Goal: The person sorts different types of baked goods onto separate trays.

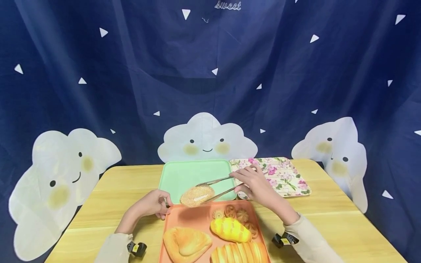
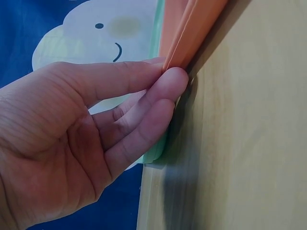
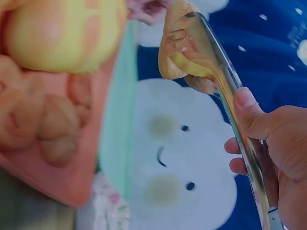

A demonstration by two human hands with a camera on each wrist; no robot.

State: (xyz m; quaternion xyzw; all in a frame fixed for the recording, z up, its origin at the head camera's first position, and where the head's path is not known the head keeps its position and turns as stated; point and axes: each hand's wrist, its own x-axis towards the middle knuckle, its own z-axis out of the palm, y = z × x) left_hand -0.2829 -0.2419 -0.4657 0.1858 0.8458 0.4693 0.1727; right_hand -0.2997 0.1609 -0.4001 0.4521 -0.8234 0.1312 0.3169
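Note:
My right hand [image 1: 254, 184] holds metal tongs [image 1: 224, 193], thumb on one side and fingers on the other in the right wrist view. Between the tongs' ends is an oval, crumb-coated bread roll [image 1: 195, 196] with a white streak. It hangs over where the green tray [image 1: 194, 171] meets the orange tray [image 1: 185, 216]. At the orange tray's far left corner, my left hand [image 1: 152, 203] pinches the rim between thumb and fingers, as the left wrist view shows closely.
On the orange tray lie a folded bread [image 1: 187, 243], a yellow striped bread [image 1: 230, 229], a ridged loaf [image 1: 239, 252] and several small cookies [image 1: 242, 215]. A floral tray [image 1: 286, 179] stands at the back right of the wooden table [image 1: 332, 219]. Behind hangs a dark blue curtain [image 1: 190, 47].

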